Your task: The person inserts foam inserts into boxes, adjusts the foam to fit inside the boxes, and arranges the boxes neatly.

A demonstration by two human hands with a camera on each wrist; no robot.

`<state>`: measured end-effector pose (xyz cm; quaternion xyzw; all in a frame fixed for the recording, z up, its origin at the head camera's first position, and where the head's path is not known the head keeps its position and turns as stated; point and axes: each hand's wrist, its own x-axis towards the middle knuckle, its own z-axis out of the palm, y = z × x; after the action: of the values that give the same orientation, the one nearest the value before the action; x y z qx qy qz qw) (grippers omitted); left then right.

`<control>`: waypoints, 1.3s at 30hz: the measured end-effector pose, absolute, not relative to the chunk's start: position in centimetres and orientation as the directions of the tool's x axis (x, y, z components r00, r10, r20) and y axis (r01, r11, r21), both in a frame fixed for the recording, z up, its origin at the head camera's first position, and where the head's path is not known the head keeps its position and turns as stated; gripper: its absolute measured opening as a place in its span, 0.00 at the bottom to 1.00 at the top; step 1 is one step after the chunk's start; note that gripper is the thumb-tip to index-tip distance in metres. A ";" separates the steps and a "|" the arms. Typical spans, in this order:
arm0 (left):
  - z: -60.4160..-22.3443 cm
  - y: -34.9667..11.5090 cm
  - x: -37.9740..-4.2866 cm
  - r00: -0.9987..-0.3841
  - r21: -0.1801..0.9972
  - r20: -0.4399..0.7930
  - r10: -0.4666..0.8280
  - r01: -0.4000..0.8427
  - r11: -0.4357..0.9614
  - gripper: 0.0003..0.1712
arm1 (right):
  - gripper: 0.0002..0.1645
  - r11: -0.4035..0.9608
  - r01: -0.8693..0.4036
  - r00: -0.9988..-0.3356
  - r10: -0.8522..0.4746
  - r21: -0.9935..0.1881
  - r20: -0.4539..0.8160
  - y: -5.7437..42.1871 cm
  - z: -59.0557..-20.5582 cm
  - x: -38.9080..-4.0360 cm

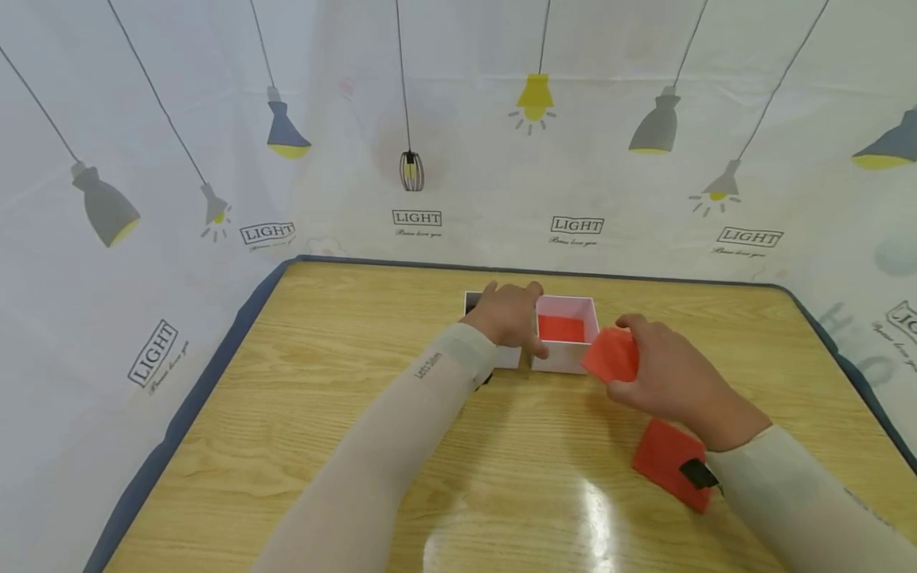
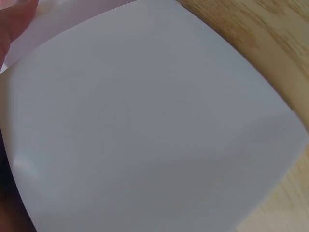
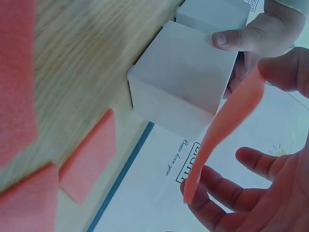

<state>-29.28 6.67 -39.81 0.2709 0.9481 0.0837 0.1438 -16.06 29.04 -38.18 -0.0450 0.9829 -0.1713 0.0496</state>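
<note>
My left hand holds a white open-topped box by its left side, the thumb on the front wall. A flat red piece lies inside that box. My right hand pinches a thin, bent red felt-like square between thumb and fingers, close to the box's right front corner. In the right wrist view this square bows between the thumb and fingertips. The left wrist view is mostly filled by a white box wall.
A second white box with a dark inside stands left of the first, partly behind my left hand. Another red square lies near my right wrist, a black tag by it. More red pieces show in the right wrist view.
</note>
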 end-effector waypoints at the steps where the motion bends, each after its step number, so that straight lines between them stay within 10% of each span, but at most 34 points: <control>1: -39.9 6.7 -29.3 -0.812 0.235 -0.227 0.538 0.491 0.839 0.62 | 0.56 0.937 -0.068 -0.991 -0.102 -0.342 -0.085 29.0 -38.1 -16.1; 39: -40.0 7.0 -29.3 -0.831 0.252 -0.223 0.510 0.456 0.853 0.58 | 0.45 0.870 -0.307 -0.951 -0.297 -0.386 0.087 27.8 -37.9 -21.1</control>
<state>-29.28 7.00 -40.02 0.2538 0.9521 0.0946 0.1421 -21.12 27.82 -37.87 -0.1563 0.9669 -0.2015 -0.0122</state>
